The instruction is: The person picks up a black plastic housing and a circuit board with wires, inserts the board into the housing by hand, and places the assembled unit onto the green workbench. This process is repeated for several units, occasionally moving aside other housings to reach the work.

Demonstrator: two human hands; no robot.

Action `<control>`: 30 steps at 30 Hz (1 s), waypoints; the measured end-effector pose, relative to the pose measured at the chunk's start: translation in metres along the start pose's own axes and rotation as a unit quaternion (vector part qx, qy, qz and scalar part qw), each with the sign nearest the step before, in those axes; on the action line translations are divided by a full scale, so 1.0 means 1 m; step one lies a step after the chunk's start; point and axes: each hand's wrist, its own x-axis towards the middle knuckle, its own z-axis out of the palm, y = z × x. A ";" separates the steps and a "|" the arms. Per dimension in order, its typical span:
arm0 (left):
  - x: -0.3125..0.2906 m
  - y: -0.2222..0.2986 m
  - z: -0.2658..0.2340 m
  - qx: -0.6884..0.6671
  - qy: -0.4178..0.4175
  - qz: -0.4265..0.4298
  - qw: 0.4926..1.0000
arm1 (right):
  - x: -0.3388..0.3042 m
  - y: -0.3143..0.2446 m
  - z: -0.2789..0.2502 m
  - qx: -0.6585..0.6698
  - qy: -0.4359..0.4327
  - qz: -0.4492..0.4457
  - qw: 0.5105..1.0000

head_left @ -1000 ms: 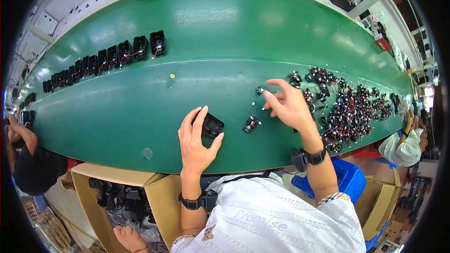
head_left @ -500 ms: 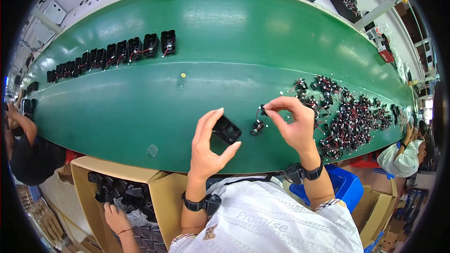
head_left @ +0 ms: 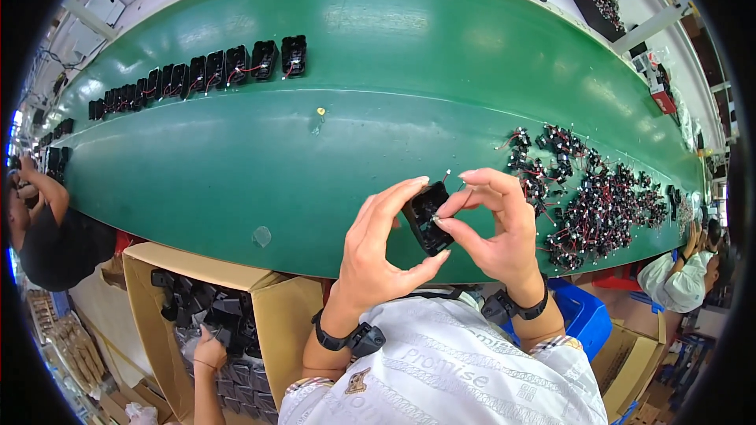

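1. Head view, principal item: black housing [head_left: 430, 228], boxy, between both hands, over near part of green table [head_left: 236, 165]; whether lifted clear of surface, cannot tell.
2. Head view, orientation: long axis running mostly away from body, far end leaning left, near end toward body and slightly right; open hollow facing upward.
3. Head view, left hand [head_left: 374, 245]: clamped on housing, fingers at far end, thumb at near end, palm well apart from left side.
4. Head view, right hand [head_left: 504, 228]: thumb and forefinger pinched together at housing's hollow, on small part [head_left: 436, 219]; exact form hidden by fingers.
5. Head view, red wire [head_left: 446, 178]: pale-tipped, showing just beyond housing's far end; attachment not discernible.
6. Head view, left far side: row of black housings [head_left: 215, 71], set side by side, red wires showing on several.
7. Head view, right: broad heap of wired parts [head_left: 606, 208], black with red leads and pale connectors.
8. Head view, below table edge: cardboard box [head_left: 287, 338] of black pieces [head_left: 228, 315], co-worker's hand [head_left: 210, 350] among them; blue container [head_left: 587, 315] at right.
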 end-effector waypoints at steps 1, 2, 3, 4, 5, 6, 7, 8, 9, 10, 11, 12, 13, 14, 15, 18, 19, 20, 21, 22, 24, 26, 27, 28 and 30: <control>0.004 -0.002 -0.001 0.015 -0.004 0.038 0.999 | -0.001 -0.002 -0.003 0.001 0.000 0.003 1.000; 0.005 -0.003 -0.002 0.030 -0.007 0.077 0.997 | -0.001 -0.003 -0.008 -0.022 -0.019 -0.049 0.998; 0.004 -0.004 -0.003 0.031 -0.008 0.075 0.997 | -0.001 -0.004 -0.012 -0.046 -0.037 -0.102 0.993; 0.003 -0.005 -0.004 0.021 -0.002 0.048 0.999 | 0.002 -0.003 -0.011 -0.054 -0.009 -0.163 0.985; 0.001 -0.007 -0.006 0.013 0.005 0.019 1.000 | 0.002 -0.009 -0.012 -0.052 -0.008 -0.161 0.986; -0.002 -0.013 -0.007 0.003 0.011 0.018 1.000 | 0.003 -0.017 -0.015 -0.078 -0.036 -0.148 0.985; -0.002 -0.011 -0.009 0.004 0.009 0.016 1.000 | 0.003 -0.023 -0.017 -0.104 -0.063 -0.135 0.983; 0.001 -0.007 -0.009 0.029 -0.001 0.053 0.998 | 0.004 -0.026 -0.015 -0.121 -0.060 -0.132 0.982; 0.003 -0.004 -0.009 0.054 -0.011 0.091 0.994 | 0.004 -0.026 -0.013 -0.123 -0.057 -0.129 0.982; 0.003 -0.003 -0.008 0.029 -0.017 0.090 0.995 | 0.004 -0.024 -0.011 -0.109 -0.060 -0.150 0.981; 0.002 -0.004 -0.008 0.030 -0.018 0.089 0.995 | 0.005 -0.022 -0.009 -0.091 -0.064 -0.175 0.978; 0.001 -0.006 -0.010 0.004 -0.017 0.090 0.996 | 0.006 -0.023 -0.012 -0.089 -0.090 -0.173 0.977; 0.001 -0.008 -0.010 -0.022 -0.016 0.090 0.996 | 0.007 -0.024 -0.012 -0.088 -0.090 -0.173 0.977; 0.001 -0.006 -0.009 -0.026 -0.006 0.099 0.995 | 0.007 -0.025 -0.012 -0.067 -0.093 -0.133 0.985; 0.002 -0.006 -0.009 -0.026 -0.006 0.098 0.995 | 0.007 -0.026 -0.012 -0.045 -0.096 -0.093 0.990; 0.003 -0.010 -0.010 0.043 0.004 0.140 0.989 | 0.006 -0.029 -0.009 -0.125 -0.116 -0.093 0.981; 0.002 -0.012 -0.009 0.043 0.004 0.140 0.989 | 0.005 -0.031 -0.009 -0.172 -0.120 -0.119 0.970; 0.001 -0.013 -0.008 0.032 0.013 0.145 0.989 | 0.001 -0.034 -0.007 -0.205 -0.110 -0.136 0.963; 0.000 -0.014 -0.008 0.021 0.022 0.149 0.988 | 0.003 -0.035 -0.009 -0.205 -0.110 -0.136 0.963; -0.001 -0.016 -0.010 0.020 0.010 0.150 0.988 | 0.007 -0.035 -0.011 -0.183 -0.132 -0.150 0.963; -0.006 -0.021 -0.009 -0.065 0.031 0.088 0.993 | 0.010 -0.036 -0.021 -0.111 -0.190 -0.132 0.967; -0.011 -0.029 -0.010 -0.216 0.019 -0.016 0.976 | 0.012 -0.034 -0.021 -0.096 -0.204 -0.141 0.964; -0.012 -0.029 -0.007 -0.215 0.022 -0.015 0.976 | 0.012 -0.032 -0.020 -0.080 -0.217 -0.149 0.961; -0.010 -0.027 0.000 -0.282 -0.002 -0.044 0.959 | 0.013 -0.027 -0.017 -0.132 -0.198 -0.171 0.956; -0.010 -0.019 0.013 -0.428 -0.003 -0.135 0.894 | 0.019 -0.015 -0.014 -0.076 -0.196 -0.127 0.969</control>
